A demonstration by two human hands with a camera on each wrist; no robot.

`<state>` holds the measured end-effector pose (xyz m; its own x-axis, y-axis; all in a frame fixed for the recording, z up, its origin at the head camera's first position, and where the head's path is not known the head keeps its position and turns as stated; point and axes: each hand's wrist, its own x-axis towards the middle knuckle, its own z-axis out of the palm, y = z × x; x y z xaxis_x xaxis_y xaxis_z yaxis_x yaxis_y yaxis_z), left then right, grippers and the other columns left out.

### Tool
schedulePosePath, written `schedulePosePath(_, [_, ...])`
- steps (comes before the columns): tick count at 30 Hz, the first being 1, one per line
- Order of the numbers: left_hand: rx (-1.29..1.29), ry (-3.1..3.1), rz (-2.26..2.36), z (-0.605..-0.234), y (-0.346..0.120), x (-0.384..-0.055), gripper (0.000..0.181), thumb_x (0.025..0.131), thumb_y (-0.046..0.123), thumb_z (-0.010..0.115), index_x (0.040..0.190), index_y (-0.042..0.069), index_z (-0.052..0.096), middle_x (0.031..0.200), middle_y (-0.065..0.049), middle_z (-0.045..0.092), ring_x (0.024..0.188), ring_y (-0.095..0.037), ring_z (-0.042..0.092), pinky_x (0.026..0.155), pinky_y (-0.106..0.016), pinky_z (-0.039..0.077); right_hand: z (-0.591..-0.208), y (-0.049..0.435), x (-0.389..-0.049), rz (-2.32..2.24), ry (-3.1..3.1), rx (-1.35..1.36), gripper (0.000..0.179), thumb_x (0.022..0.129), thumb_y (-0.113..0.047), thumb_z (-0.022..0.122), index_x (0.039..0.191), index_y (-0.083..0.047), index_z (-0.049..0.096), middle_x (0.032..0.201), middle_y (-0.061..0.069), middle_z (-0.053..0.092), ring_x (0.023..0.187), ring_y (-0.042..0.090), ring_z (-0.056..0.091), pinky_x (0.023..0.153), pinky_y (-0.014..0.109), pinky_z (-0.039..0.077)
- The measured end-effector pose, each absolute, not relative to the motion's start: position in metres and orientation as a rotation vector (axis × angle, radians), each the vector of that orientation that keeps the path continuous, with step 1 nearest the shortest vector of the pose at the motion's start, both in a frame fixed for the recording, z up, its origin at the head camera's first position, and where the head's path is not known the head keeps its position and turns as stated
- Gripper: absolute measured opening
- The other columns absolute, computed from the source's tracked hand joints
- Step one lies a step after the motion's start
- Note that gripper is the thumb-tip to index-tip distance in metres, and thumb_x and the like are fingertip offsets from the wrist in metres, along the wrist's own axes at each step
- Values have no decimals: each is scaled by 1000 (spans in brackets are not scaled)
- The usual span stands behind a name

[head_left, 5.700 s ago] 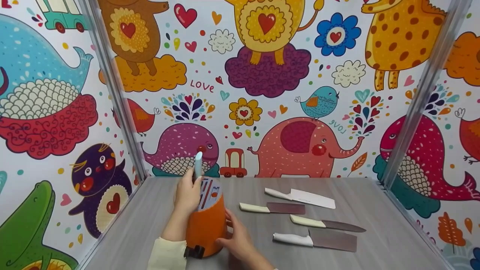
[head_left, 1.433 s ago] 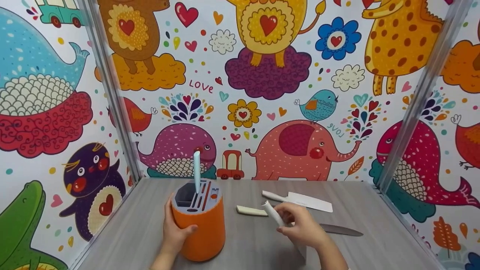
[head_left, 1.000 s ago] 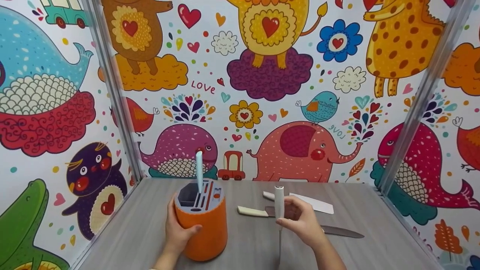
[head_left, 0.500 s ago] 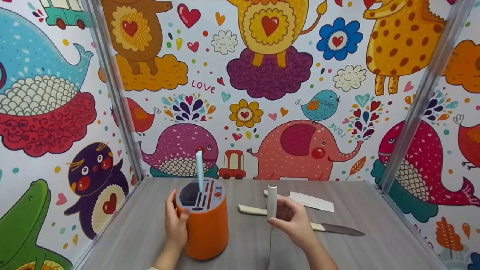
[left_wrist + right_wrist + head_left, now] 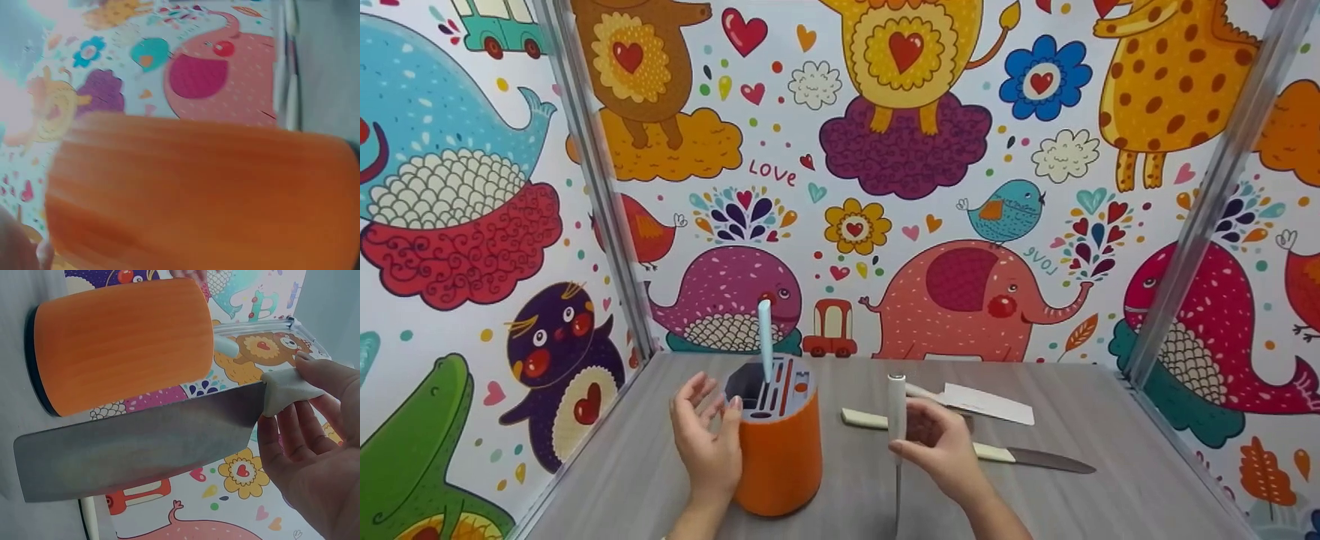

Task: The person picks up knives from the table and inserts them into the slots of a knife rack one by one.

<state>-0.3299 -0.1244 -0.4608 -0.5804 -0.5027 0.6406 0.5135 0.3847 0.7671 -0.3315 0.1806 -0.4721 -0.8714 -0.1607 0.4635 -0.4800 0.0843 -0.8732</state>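
Observation:
An orange knife block point(image 5: 780, 465) with a grey slotted top stands upright on the table, a light blue handle point(image 5: 766, 337) sticking up from one slot. At its left side is my left hand point(image 5: 706, 442), fingers spread and loosely bent, thumb close to the top rim. To the right of the block, my right hand point(image 5: 941, 450) pinches a cleaver point(image 5: 140, 444) by its white handle between thumb and fingers. Its broad blade points down, seen edge-on in the head view. In the right wrist view the blade passes alongside the block.
Behind the right hand lie a white-bladed cleaver point(image 5: 990, 403), a cream-handled knife point(image 5: 864, 418) partly hidden by the hand, and a pointed knife point(image 5: 1050, 460). Patterned walls point(image 5: 930, 210) enclose the grey table point(image 5: 615, 465) at the back and sides.
The left hand put the light blue handle into the block, then held the block's side and has now loosened from it. The right hand picked the cleaver off the table, turned it upright and brought it leftward.

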Motion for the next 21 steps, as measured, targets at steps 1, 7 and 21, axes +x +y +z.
schedulePosePath(1, [-44, -1693, -1351, -458, -122, -327, 51, 96, -6, 68, 142, -6, 48, 138, -19, 55, 127, -17, 57, 105, -5, 44, -472, 179, -331, 1864, -2111, 642, 47, 82, 2, 87, 124, 6, 69, 103, 14, 75, 88, 11, 72, 76, 26, 63])
schedulePosePath(7, [-276, -1677, -1481, -451, -104, -308, 54, 92, -16, 66, 142, -7, 46, 139, -16, 54, 128, -5, 54, 106, -11, 49, -478, 164, -329, 1872, -2047, 656, 45, 83, 6, 85, 125, 6, 69, 107, 6, 76, 90, 11, 73, 77, 27, 64])
schedulePosePath(21, [-560, -2161, -1944, -460, -71, -293, 51, 103, 19, 69, 147, 8, 46, 138, -12, 62, 129, -26, 62, 110, -29, 55, -493, 134, -320, 1870, -1988, 821, 44, 86, 2, 83, 128, 1, 71, 109, 4, 70, 95, 15, 75, 82, 33, 66])
